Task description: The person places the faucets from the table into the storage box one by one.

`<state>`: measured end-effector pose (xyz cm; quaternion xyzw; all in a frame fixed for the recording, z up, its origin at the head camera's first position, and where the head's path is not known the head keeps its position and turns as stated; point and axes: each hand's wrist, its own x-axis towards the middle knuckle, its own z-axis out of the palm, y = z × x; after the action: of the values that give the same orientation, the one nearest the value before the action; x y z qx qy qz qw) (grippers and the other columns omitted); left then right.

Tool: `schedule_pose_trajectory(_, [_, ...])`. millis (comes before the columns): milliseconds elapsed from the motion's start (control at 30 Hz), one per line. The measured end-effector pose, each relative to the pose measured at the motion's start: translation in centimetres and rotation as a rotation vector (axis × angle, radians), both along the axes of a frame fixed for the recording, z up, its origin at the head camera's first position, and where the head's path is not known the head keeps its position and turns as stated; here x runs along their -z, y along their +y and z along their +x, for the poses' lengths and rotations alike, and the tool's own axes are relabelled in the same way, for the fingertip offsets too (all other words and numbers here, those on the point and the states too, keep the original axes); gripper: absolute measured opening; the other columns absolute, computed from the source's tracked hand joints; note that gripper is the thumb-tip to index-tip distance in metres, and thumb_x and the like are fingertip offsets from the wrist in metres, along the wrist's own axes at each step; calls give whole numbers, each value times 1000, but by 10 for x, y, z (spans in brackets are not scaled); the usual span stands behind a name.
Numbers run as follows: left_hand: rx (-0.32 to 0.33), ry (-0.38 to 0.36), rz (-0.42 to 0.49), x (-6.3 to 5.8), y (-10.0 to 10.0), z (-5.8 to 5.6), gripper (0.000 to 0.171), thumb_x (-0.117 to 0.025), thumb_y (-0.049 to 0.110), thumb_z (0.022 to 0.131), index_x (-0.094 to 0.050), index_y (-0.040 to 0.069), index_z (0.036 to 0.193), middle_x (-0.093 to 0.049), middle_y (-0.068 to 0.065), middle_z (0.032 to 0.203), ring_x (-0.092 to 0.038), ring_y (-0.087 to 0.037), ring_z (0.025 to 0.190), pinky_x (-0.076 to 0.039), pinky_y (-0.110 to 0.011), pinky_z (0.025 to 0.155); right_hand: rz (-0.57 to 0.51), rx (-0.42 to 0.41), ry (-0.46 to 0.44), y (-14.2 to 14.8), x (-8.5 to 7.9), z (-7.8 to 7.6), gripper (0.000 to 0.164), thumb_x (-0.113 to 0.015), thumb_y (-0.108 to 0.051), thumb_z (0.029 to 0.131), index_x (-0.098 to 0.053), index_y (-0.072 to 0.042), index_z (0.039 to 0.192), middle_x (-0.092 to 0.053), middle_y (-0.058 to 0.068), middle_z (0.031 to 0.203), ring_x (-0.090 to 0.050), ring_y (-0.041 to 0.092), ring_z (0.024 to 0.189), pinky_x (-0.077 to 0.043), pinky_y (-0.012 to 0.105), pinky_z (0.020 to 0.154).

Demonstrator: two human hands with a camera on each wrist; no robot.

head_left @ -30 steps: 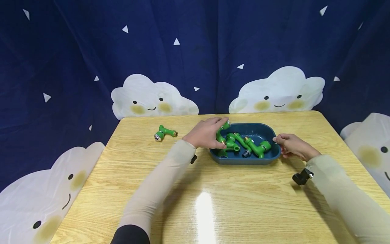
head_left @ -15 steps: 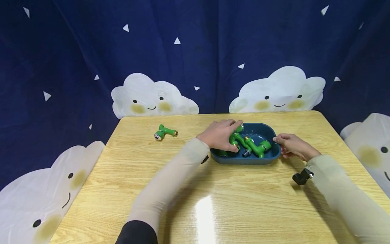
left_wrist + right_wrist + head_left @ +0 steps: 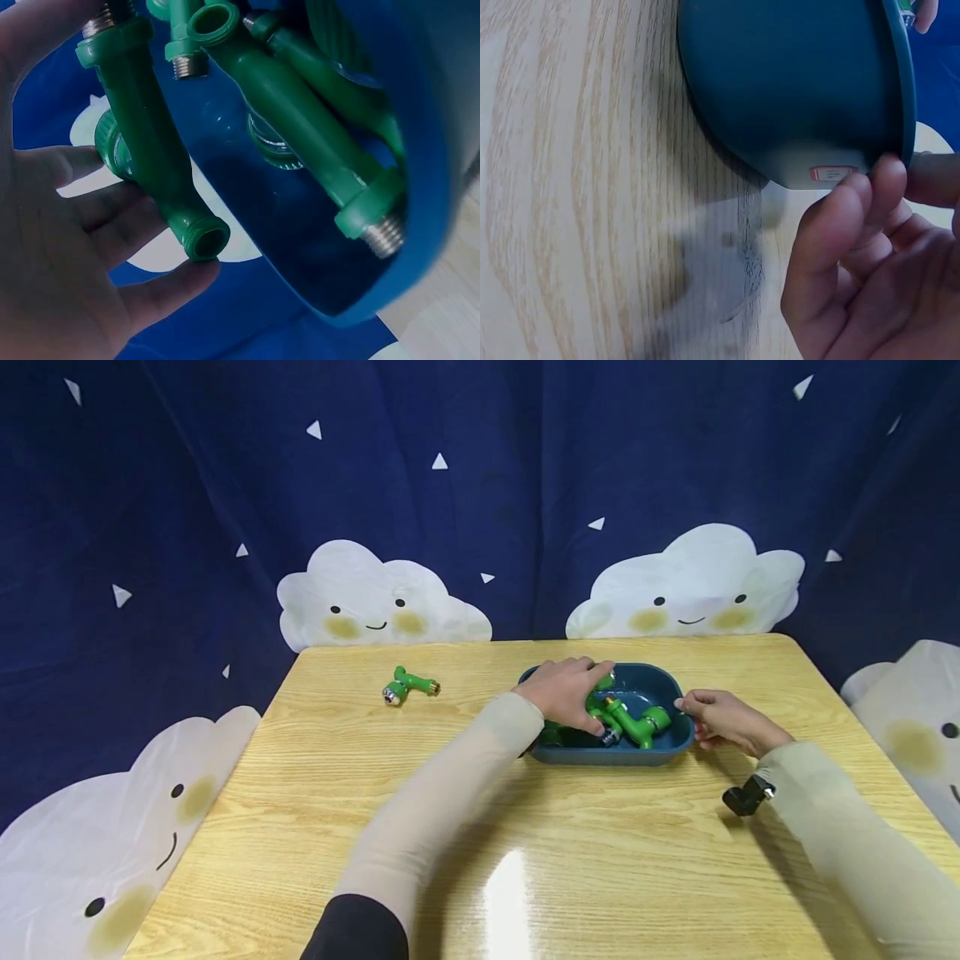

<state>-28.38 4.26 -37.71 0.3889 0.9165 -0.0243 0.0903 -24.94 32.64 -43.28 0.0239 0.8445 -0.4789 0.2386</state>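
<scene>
My left hand [image 3: 567, 693] is over the left part of a dark blue oval tub [image 3: 592, 758]. In the left wrist view, its thumb and fingers grip a green plastic tap [image 3: 146, 112] by its two ends, the threaded metal end near the thumb and the open spout by a fingertip. Inside the tub lie several similar taps, one [image 3: 292, 105] with its metal thread toward the tub's wall. The right hand [image 3: 729, 720] pinches the tub's right rim between thumb and fingers. Part of the tub's contents is hidden behind the left hand.
Another green tap [image 3: 408, 685] lies on the wooden table [image 3: 360, 793] at the back left. A small red-edged label [image 3: 832, 174] sticks to the tub's end. Behind the table hangs a dark blue curtain [image 3: 405, 410] with cloud faces.
Holding a green tap, my left hand has moved right across the tub, covering more of the taps inside. The right hand stays at the rim, and the tub has hardly moved.
</scene>
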Motion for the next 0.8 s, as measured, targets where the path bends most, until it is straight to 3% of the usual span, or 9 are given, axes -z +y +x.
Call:
schedule_pose_trajectory(333, [-23,-23,-48,1,12,0,104,-68,64,82,-12,27,161,-37,-2,158,-45,-19,139,-45,-42,110,1,-6,-2,-1,0,-1,34,-41,-36,107,-46,-13,82,-46,-3,73,-55,12,68,-53,28,61])
schedule_pose_trajectory(567, [-23,-34,-88,4,22,0,102,-67,65,82,-15,27,160,-47,2,147,-53,-14,126,-51,-35,94,10,-3,8,0,1,-1,34,-41,-37,106,-45,-14,81,-46,-3,72,-55,12,68,-53,28,62])
schedule_pose_trajectory(800, [-46,-26,-122,5,30,-3,104,-69,67,79,-15,29,160,-43,2,152,-49,-15,135,-49,-36,103,8,-2,9,0,2,-1,34,-41,-37,106,-45,-15,80,-46,-3,72,-55,12,68,-53,28,62])
